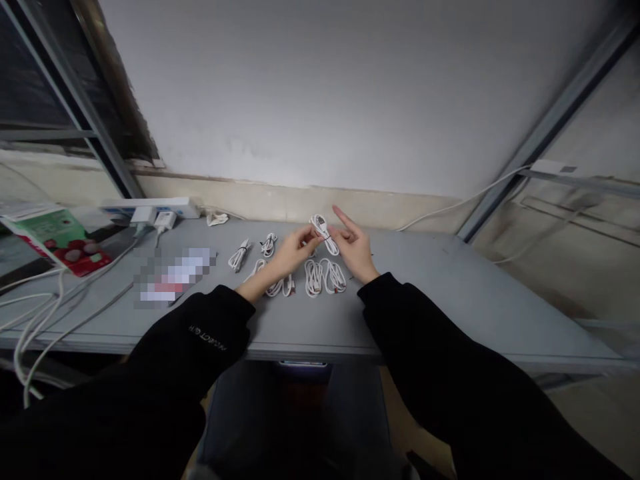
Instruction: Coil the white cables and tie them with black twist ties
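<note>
A coiled white charging cable (330, 245) is held up above the grey desk between my two hands. A dark tie goes round the middle of its coil, and a plug end shows near the top. The fingers of my left hand (295, 250) pinch the coil from the left. My right hand (356, 248) grips it from the right with the thumb side, its index finger stretched up and away. Below them lie coiled white cables (314, 279) side by side. More coils are partly hidden behind my left wrist. Two tied cable bundles (240, 256) (269, 245) rest further left.
At the back left stands a white power strip (180, 207) with plugs in it. A green and red package (70, 240) and loose white cords (50, 310) are at the far left. A blurred-out flat object (175, 275) lies nearby. Metal posts (540, 127) rise at both sides.
</note>
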A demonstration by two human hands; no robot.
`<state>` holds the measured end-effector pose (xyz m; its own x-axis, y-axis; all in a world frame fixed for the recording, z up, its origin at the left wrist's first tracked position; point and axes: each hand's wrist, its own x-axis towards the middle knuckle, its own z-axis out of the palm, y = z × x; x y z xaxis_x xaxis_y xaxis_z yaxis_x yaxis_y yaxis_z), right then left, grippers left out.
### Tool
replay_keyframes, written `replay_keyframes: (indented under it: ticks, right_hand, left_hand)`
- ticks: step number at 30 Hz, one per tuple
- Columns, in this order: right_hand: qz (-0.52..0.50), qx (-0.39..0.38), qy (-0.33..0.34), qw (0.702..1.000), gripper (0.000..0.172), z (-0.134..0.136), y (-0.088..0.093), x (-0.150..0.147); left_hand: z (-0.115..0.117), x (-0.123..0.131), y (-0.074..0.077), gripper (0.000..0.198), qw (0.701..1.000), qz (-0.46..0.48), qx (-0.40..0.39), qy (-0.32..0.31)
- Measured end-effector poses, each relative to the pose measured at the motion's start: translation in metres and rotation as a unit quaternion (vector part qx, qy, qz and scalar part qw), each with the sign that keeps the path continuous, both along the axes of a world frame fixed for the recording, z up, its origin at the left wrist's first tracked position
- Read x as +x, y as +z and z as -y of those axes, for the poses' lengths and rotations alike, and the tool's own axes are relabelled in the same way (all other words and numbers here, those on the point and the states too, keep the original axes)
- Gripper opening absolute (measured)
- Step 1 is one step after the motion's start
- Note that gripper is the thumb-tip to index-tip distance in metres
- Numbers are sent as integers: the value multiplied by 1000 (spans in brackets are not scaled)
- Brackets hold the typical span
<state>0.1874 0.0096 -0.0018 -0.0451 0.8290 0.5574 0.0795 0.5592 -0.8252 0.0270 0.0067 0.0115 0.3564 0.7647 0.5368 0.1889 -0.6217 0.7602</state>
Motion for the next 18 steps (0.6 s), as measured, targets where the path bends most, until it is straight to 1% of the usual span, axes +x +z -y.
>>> replay_keyframes:
  ticks: [2, 4, 6, 9, 10, 12, 14, 16, 18]
  right_hand:
    - [5, -21, 15, 1000, 38, -2, 1, 3]
    - [16, -53, 34, 998, 34, -3, 4, 5]
    - [27, -73, 64, 995, 39, -3, 7, 7]
    - [58, -73, 107, 990, 50, 0, 11, 10]
    - [74, -66, 112, 989, 51, 1, 12, 11]
    - [117, -34, 98, 988, 53, 1, 12, 14]
    - [176, 22, 61, 982, 58, -2, 9, 17]
    - [236, 87, 20, 968, 60, -7, 4, 19]
    - [267, 132, -13, 955, 51, -12, 1, 20]
  left_hand:
    - [1, 1, -1, 18, 999, -18, 27, 20]
    - [1, 2, -3, 17, 999, -20, 33, 31]
    - [0, 2, -3, 18, 1000, -5, 13, 22]
    - [-1, 2, -3, 21, 998, 30, -50, -10]
    - [-2, 2, -3, 22, 996, 42, -73, -16]
    - [-1, 2, -2, 23, 991, 66, -116, -25]
    - [0, 2, -1, 24, 983, 89, -157, -33]
    - [1, 3, 0, 25, 976, 103, -188, -40]
    - [1, 2, 1, 25, 973, 106, -200, -42]
